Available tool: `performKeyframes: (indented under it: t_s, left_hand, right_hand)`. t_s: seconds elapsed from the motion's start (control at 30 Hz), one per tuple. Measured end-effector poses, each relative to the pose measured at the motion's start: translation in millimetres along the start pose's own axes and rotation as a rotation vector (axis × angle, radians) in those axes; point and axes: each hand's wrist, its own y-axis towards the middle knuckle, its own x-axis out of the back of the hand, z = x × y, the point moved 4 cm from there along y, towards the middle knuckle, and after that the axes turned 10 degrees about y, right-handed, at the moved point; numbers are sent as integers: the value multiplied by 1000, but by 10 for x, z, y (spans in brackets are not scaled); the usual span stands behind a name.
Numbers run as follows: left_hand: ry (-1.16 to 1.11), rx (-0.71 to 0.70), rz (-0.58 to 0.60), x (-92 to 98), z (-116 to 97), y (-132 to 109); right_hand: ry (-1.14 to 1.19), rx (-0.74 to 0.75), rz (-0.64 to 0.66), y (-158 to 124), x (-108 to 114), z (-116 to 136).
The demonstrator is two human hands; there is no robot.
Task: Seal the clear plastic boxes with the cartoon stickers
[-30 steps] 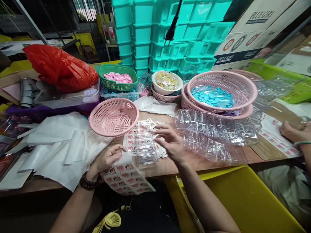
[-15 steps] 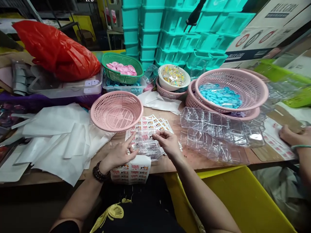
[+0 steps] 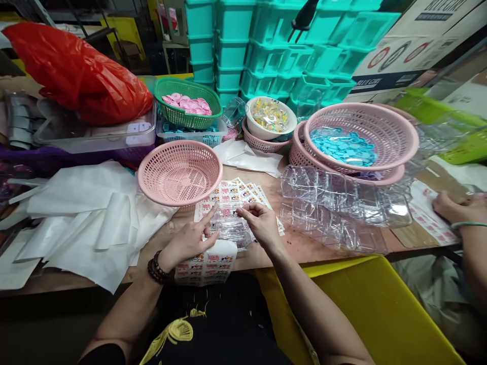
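A clear plastic box (image 3: 229, 229) lies on printed sticker sheets (image 3: 233, 188) at the front of the table. At its left side is my left hand (image 3: 187, 245), its index finger stretched forward against the plastic, its thumb spread and its other fingers bent. My right hand (image 3: 262, 223) is over the right side of the box, thumb and index finger pinched together. Whatever that pinch holds is too small to make out. Below my left hand, a curled sticker sheet (image 3: 207, 266) with pink and orange prints hangs over the table edge.
A pink basket (image 3: 178, 172) stands behind my hands. White backing paper (image 3: 81, 213) is heaped left. Clear plastic trays (image 3: 342, 203) lie right, before pink baskets of blue pieces (image 3: 344, 147). Another person's hand (image 3: 456, 208) rests at far right. Turquoise bins (image 3: 262, 61) are stacked behind.
The view has shifted slightly. My left index finger and right pinch stay at the clear box with almost no movement. The other person's hand at far right has moved little.
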Motion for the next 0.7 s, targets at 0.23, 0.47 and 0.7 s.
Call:
performKeyframes:
  t_s: [0.23, 0.47, 0.7]
  left_hand:
    - [103, -62, 5, -86, -21, 7]
    - [130, -57, 22, -105, -11, 18]
    - [181, -44, 25, -102, -18, 32]
  right_hand:
    - [-44, 27, -12, -2, 1, -8]
    - [-139, 91, -11, -31, -27, 44]
    - [-518, 351, -72, -155, -81, 98]
